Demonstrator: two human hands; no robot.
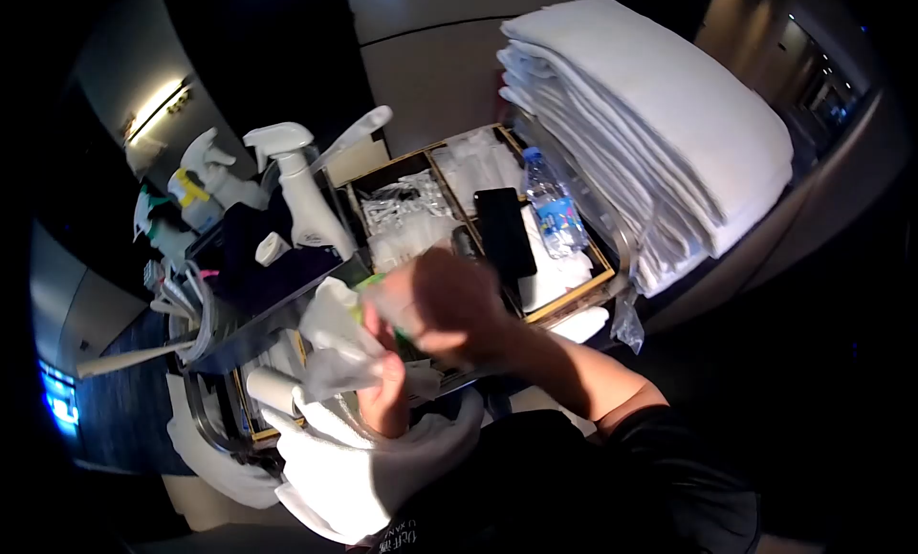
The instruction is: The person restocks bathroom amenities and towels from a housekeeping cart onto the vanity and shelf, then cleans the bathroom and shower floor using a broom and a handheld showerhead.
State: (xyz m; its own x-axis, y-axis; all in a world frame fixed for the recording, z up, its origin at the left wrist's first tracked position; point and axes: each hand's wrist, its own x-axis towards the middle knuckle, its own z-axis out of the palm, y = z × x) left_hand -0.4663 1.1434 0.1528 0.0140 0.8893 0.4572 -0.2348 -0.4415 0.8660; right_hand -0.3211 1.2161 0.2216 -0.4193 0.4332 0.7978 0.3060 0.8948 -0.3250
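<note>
Plainly, we have a crumpled piece of translucent white plastic [335, 348] pinched between the fingers and thumb of our left hand [384, 391], at the near side of the loaded cart. Our right hand [442, 304] is close beside it, blurred and partly shadowed, and we cannot tell whether its fingers grip anything. It stands in the way of the near part of the black, gold-rimmed compartment tray [577, 301], while a fluffy white towel [335, 477] drapes around our left forearm. Beyond our hands, the tray holds small clear-wrapped packets [406, 198]; to their right, a black smartphone [505, 234] lies beside a clear plastic bottle with a blue label [555, 210]. Farther right rises a tall stack of folded white linens [660, 95]. On the left, a white trigger spray bottle [311, 205] leans near a dark purple cloth [253, 243], with more spray bottles farther left. Nearer to us, a white cylinder [272, 390] lies left of the plastic.
</note>
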